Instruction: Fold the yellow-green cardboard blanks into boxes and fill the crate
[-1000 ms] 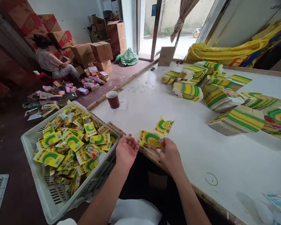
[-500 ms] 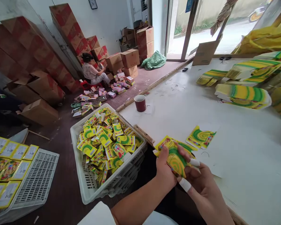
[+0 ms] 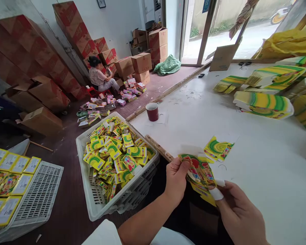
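Note:
A printed yellow carton (image 3: 199,173), with red and green pictures and a barcode, is held between my two hands above the near edge of the table. My left hand (image 3: 176,178) pinches its left end between thumb and fingers. My right hand (image 3: 238,207), with white tape on the thumb and a finger, grips its right end. Just beyond them, more flat yellow-green carton pieces (image 3: 218,149) lie on the white table (image 3: 188,126). To the left, a white plastic crate (image 3: 91,204) holds a heap of small yellow cartons (image 3: 114,149).
A maroon mug (image 3: 152,112) stands near the table's left edge. Stacks of flat cartons (image 3: 264,103) lie at the right. Another crate (image 3: 43,190) with packed yellow boxes is at lower left. A seated person (image 3: 99,76) works among boxes by the wall.
The carton has turned from its green swirl side to its picture and barcode side. My hands have moved apart to its two ends, the right hand shifting right.

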Tool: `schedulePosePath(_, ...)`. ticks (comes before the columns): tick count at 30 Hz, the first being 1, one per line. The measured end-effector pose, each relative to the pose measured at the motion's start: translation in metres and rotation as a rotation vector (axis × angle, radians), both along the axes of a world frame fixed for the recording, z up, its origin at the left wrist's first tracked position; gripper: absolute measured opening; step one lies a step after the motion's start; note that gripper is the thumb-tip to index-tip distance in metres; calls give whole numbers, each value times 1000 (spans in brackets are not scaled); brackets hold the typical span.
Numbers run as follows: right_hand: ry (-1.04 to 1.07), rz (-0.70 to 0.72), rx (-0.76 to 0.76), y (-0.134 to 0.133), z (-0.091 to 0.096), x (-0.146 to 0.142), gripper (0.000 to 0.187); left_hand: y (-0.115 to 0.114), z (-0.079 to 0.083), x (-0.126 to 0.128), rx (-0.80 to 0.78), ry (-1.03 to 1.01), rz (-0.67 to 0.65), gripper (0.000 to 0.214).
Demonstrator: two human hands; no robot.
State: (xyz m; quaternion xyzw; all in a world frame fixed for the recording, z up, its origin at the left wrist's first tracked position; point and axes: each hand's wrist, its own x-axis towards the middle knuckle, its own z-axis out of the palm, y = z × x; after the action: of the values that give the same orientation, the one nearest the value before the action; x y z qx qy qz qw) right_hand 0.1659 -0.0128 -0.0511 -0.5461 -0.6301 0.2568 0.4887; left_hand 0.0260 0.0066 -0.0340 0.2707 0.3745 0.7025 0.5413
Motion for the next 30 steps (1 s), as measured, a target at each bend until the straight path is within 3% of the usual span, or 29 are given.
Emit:
schedulePosePath(3,-206,-82,182,2,10,9,16,-4,9,-16,17,209,15,51)
schedulePosePath(6,-461,-122,426,5,20,19,11,-13,32,-35,181,549,117,63)
schedulePosePath(8,-526,-14,567,3,25,19,15,-15,47,-43,238,896,-43,80)
schedulePosePath(10,-488,124,600,-1,29,13,21,-14,53,-44,181,1163,-320,92)
schedulePosePath(11,-450,150,589,-3,29,10,23,-13,52,-43,134,1234,-458,92)
schedulePosePath(13,-311,59,520,-8,27,4,18,-11,43,-36,64,1246,-612,78)
schedulePosePath(16,52,-77,191,-12,16,-1,50,-15,24,-21,71,1167,-557,64)
schedulePosePath(19,440,116,-260,-10,2,-7,59,-22,12,-10,142,1156,-485,63)
schedulePosePath(21,633,241,-451,-7,-6,-13,63,-24,10,-6,185,1147,-440,60)
schedulePosePath(23,721,292,-494,-5,-12,-17,66,-22,12,-6,212,1146,-406,54)
schedulePosePath(25,667,293,-423,-5,-13,-19,67,-19,15,-8,213,1169,-421,45)
schedulePosePath(30,177,334,-170,-11,-5,-11,56,-13,13,-10,214,1113,-477,38)
